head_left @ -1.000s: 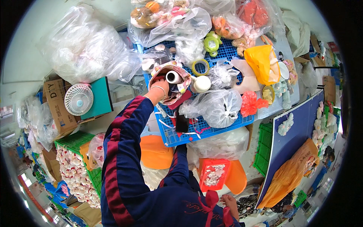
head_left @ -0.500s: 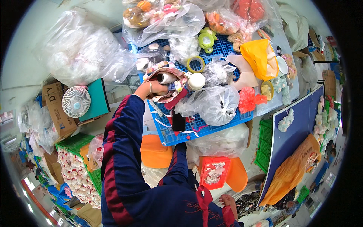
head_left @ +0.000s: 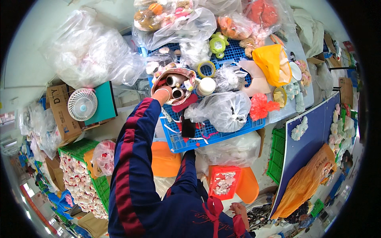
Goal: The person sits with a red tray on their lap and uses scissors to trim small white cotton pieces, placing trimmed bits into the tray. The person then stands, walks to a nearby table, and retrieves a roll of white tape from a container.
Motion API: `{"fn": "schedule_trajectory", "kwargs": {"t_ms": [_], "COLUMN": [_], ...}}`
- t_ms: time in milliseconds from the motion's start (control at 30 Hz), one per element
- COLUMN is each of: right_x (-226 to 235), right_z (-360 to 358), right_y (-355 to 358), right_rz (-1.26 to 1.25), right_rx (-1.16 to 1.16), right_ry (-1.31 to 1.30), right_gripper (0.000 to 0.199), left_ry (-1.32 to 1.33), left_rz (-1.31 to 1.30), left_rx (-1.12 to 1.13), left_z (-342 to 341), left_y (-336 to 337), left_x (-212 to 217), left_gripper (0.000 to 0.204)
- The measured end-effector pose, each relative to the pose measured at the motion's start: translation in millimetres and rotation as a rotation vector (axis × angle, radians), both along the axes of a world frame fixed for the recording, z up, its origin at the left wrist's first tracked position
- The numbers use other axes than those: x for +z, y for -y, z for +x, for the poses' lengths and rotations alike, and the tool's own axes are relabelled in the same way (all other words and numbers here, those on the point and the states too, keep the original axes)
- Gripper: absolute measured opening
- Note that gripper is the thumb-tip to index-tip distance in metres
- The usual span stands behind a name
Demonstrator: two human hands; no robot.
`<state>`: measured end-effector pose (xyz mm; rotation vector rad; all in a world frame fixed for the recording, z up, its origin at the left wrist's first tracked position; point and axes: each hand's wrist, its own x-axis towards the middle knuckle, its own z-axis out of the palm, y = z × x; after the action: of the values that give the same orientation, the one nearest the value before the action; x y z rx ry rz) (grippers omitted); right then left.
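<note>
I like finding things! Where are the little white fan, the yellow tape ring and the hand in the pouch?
white fan [head_left: 82, 104], head view, middle of its round grille.
yellow tape ring [head_left: 206, 69], head view, its rim.
left hand [head_left: 163, 94], head view, back of the hand.

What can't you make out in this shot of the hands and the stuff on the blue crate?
- Left hand: fingers are inside the pouch, so its grip is hidden.
- Right hand: small, near the lower edge, partly behind red ribbons; grip unclear.
- Clear bag on the blue crate: glare hides its contents.
- Black object: too small to identify.
</note>
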<state>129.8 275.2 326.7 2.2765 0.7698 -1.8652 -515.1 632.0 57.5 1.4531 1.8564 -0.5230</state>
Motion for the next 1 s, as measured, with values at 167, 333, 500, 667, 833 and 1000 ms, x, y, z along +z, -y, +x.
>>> {"fn": "schedule_trajectory", "kwargs": {"t_ms": [167, 333, 500, 667, 833, 1000], "right_x": [-14.5, -20.6, -23.2, -25.4, -52.9, -68.7], "right_z": [16.6, 25.7, 30.7, 25.5, 28.8, -9.1], "right_y": [10.6, 26.8, 28.0, 24.9, 1.0, -78.9], "right_rz": [-0.050, -0.059, -0.060, -0.083, 0.044, 0.205], "right_rx": [-0.056, -0.072, -0.127, -0.123, 0.119, 0.213], "right_ry": [0.034, 0.023, -0.010, 0.034, -0.042, -0.115], "right_gripper": [0.034, 0.035, 0.034, 0.032, 0.028, 0.026], "left_ry": [-0.082, -0.073, -0.040, 0.004, 0.270, 0.066], "left_rz": [-0.009, 0.032, 0.008, 0.159, 0.170, 0.164], "left_rx": [0.106, -0.013, -0.019, 0.052, 0.308, 0.214], "left_z": [-5.7, 1.0, -5.5, -4.3, 44.1, 81.8], "left_y": [-3.6, -7.0, -12.2, -10.3, 21.1, 37.4], "left_x": [-24.4, 14.2, 43.8, 99.2, 114.3, 138.7], "left_gripper": [0.041, 0.042, 0.042, 0.044, 0.091, 0.100]}}
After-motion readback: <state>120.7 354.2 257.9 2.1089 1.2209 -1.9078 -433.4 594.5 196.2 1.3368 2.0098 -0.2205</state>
